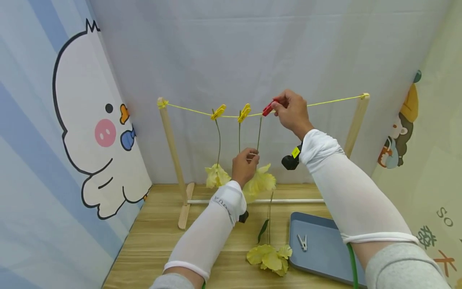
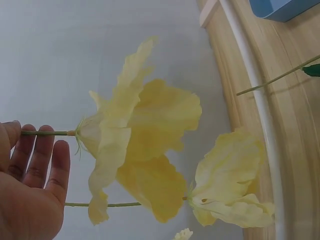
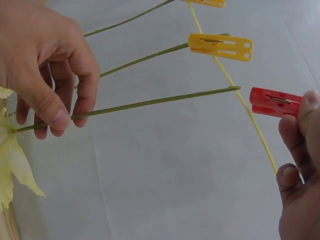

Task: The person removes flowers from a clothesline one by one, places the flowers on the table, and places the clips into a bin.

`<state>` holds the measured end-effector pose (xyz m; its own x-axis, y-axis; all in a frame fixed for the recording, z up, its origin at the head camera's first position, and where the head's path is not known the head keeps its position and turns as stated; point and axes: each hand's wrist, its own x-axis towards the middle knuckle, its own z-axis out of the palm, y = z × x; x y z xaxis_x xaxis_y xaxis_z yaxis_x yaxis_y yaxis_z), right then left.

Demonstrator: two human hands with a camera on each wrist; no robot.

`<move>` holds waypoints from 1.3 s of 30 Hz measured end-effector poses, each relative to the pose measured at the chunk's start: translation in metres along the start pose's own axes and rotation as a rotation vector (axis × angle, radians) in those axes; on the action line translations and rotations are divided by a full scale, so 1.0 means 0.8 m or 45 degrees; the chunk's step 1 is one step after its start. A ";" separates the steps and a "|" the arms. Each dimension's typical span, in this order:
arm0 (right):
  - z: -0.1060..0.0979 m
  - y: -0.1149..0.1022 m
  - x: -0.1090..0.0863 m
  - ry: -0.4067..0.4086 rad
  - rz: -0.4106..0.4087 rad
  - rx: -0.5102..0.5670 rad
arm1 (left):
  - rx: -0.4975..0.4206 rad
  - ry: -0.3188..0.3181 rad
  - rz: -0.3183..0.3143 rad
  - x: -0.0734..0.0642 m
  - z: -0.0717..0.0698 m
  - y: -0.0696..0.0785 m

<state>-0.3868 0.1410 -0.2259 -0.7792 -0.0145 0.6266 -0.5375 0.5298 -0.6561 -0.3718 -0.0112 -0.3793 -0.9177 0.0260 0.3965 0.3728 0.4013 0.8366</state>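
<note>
My left hand pinches the green stem of a yellow flower whose bloom hangs downward. The stem's upper end reaches the yellow string and overlaps it in the right wrist view. My right hand grips a red clothespin between thumb and fingers, its nose pointing at the string beside the stem's tip. To the left, two yellow clothespins clamp flower stems to the string. One of those hanging blooms shows left of my left hand; the other is mostly hidden behind that hand.
Wooden posts hold the string at both ends, with a white bar low between them. Another yellow flower lies on the wooden table. At right, a blue-grey tray holds a pale clothespin.
</note>
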 end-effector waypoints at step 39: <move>0.009 0.213 -0.238 -0.509 0.703 -0.269 | -0.278 -0.443 -0.558 -0.111 0.051 -0.121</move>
<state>-0.3324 0.2279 -0.4597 -0.9999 0.0146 -0.0023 0.0119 0.7017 -0.7124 -0.3325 -0.0152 -0.5110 -0.9696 0.2138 -0.1192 -0.0647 0.2460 0.9671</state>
